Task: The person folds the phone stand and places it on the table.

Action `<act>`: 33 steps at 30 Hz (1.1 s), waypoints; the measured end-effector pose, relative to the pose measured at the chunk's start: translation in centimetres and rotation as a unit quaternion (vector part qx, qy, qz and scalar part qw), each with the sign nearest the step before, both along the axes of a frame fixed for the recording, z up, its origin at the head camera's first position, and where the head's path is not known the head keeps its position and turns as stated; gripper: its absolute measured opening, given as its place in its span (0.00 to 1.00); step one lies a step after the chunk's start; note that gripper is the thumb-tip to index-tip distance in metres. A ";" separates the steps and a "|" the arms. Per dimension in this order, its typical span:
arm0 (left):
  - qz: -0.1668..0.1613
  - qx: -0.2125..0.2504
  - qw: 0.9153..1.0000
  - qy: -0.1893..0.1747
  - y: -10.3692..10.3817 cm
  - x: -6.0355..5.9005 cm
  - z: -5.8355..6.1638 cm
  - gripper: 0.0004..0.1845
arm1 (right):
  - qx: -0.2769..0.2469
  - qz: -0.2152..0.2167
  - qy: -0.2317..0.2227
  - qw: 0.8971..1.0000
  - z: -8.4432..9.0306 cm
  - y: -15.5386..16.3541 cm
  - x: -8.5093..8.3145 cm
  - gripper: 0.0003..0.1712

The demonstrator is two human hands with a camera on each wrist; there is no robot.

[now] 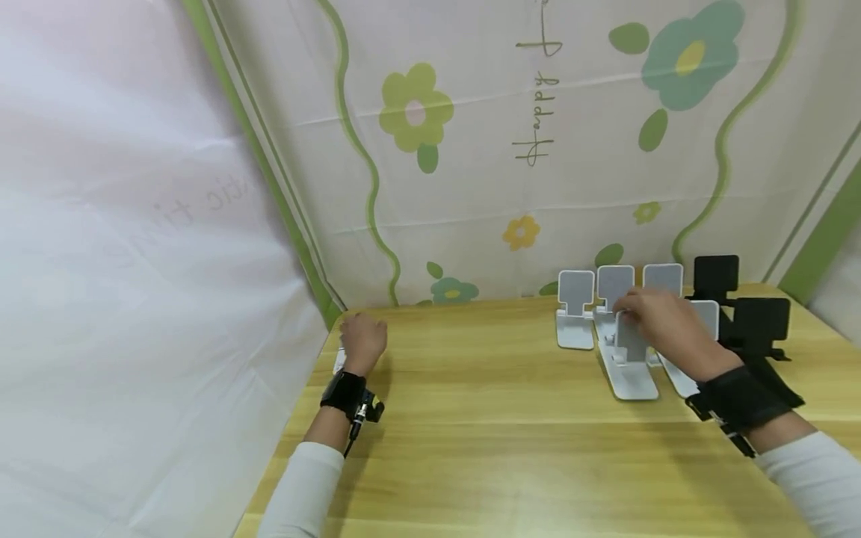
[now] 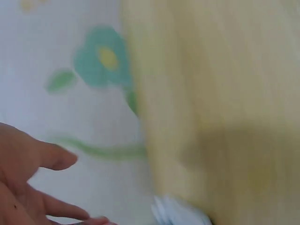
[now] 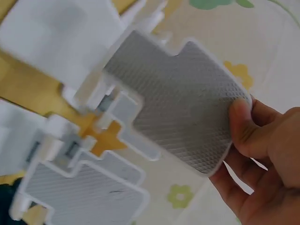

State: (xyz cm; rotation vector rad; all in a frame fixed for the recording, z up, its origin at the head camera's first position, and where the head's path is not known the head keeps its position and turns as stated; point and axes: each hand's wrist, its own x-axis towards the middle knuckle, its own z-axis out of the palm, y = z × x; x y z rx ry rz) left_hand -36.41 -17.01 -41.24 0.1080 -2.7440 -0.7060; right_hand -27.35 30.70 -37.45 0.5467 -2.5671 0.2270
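My right hand (image 1: 655, 317) pinches the upright grey-padded back plate of a white phone stand (image 1: 628, 362) at the table's right. In the right wrist view the thumb (image 3: 246, 124) presses on that textured plate (image 3: 178, 98), with the fingers behind it. Other white stands (image 3: 84, 197) lie close under it. My left hand (image 1: 362, 338) hovers at the table's far left edge, holding nothing. Its fingers (image 2: 54, 157) look loosely extended in the blurred left wrist view. A small white object (image 1: 338, 361) lies just beside it, also visible as a white blur (image 2: 180, 213).
Several more white stands (image 1: 576, 310) stand in a row behind the held one, with two black stands (image 1: 760, 325) to their right. The wooden table (image 1: 471, 418) meets a flower-printed cloth (image 1: 417, 112) at the back and a white cloth wall (image 1: 134, 261) on the left.
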 end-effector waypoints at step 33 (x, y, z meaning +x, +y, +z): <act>-0.310 0.359 0.850 -0.230 17.5 7.5 1.8 0.15 | -0.082 0.122 0.119 0.982 5.2 -10.8 1.9 0.10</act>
